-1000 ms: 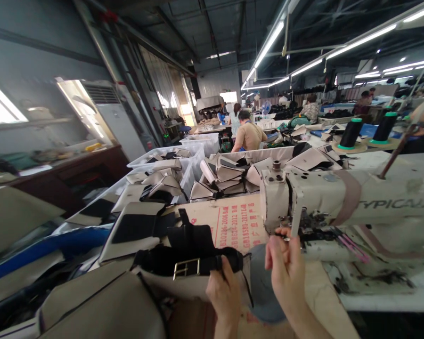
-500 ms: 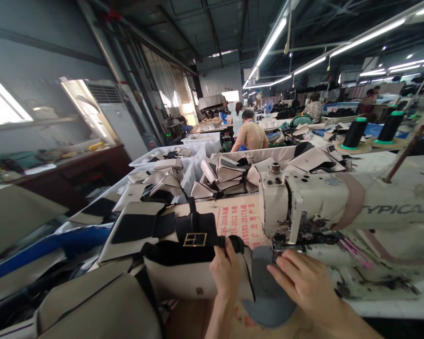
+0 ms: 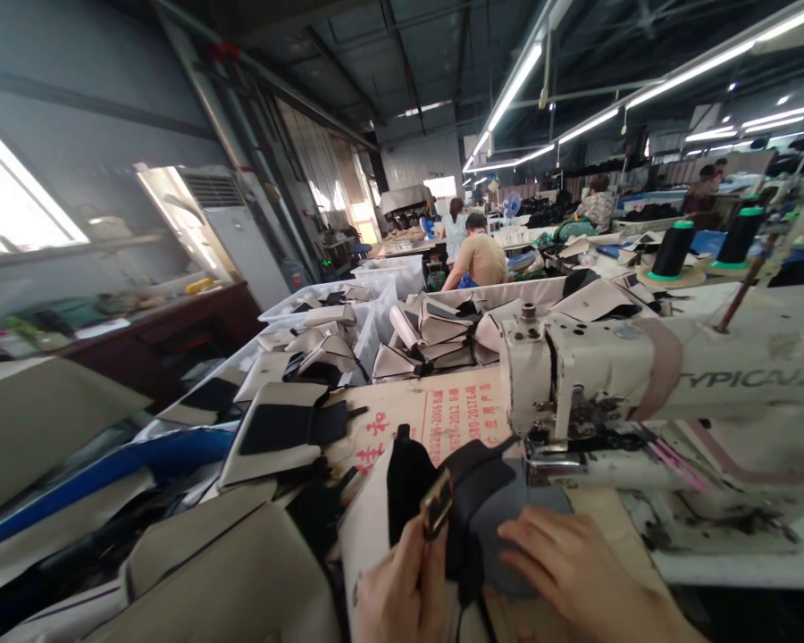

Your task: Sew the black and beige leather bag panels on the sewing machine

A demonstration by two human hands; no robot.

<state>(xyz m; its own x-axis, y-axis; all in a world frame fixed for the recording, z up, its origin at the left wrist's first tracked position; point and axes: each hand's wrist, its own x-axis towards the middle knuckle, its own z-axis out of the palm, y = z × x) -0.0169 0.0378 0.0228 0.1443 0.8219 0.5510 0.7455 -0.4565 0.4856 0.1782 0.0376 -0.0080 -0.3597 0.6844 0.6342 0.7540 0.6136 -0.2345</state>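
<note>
My left hand (image 3: 402,585) pinches a beige and black bag (image 3: 367,522) at its gold-toned buckle (image 3: 437,505). The bag is tilted on end, with its black strap and flap (image 3: 479,473) pointing towards the sewing machine (image 3: 590,366). My right hand (image 3: 569,567) hovers or rests at the right of a grey rounded plate (image 3: 509,518), fingers stretched out and apart from the buckle. Whether it touches the plate or the flap's edge, I cannot tell. The needle area of the machine lies just beyond my right fingertips.
Similar bag pieces (image 3: 281,429) are heaped at the left. White plastic bins (image 3: 368,330) with more pieces stand behind. Cardboard with red print (image 3: 408,402) covers the table. Black thread cones (image 3: 674,250) stand behind the machine. A person in a tan shirt (image 3: 486,259) sits further back.
The bag has swung from lying lengthwise to standing on end, its buckle turned nearer me. My left hand has moved lower with it. My right hand has drawn back slightly from the machine.
</note>
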